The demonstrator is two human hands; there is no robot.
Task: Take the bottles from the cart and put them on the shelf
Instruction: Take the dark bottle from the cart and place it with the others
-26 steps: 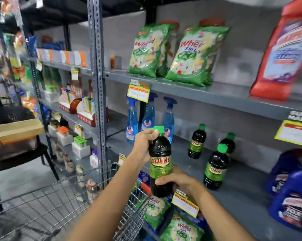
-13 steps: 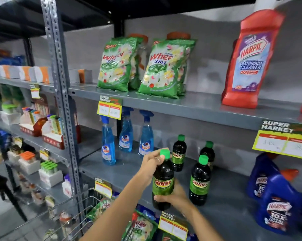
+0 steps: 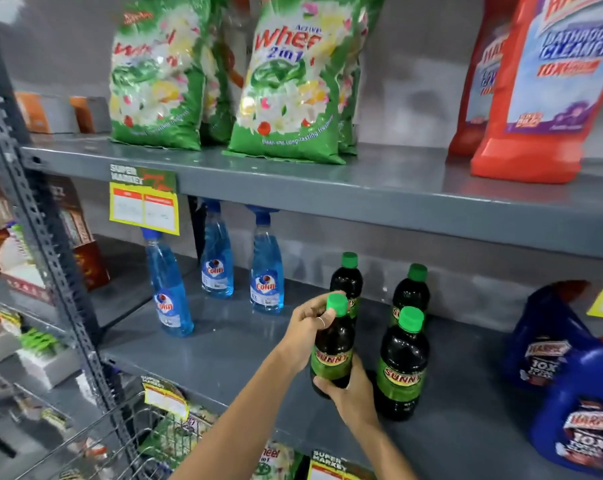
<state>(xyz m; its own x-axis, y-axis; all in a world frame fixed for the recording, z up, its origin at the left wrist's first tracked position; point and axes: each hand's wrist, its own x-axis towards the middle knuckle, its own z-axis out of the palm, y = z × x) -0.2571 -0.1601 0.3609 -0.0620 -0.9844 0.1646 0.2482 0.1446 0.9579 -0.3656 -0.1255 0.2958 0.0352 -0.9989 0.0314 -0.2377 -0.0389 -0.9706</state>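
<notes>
Over the shelf [image 3: 224, 355], my left hand [image 3: 305, 327] and right hand [image 3: 348, 393] hold fingers clamped on a bottle [image 3: 332, 355], upright.

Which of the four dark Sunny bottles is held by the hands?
The front-left Sunny bottle: the left hand grips its neck, the right hand its base. The other three stand untouched behind and to its right.

Dark round plastic bottle [image 3: 332, 355] at centre: green cap, green label, red and yellow letters. Clear spray bottles [image 3: 170, 299] at middle left: blue inside. Flat grey metal shelf [image 3: 224, 355]. Tall red plastic bottle [image 3: 542, 98] at upper right.
</notes>
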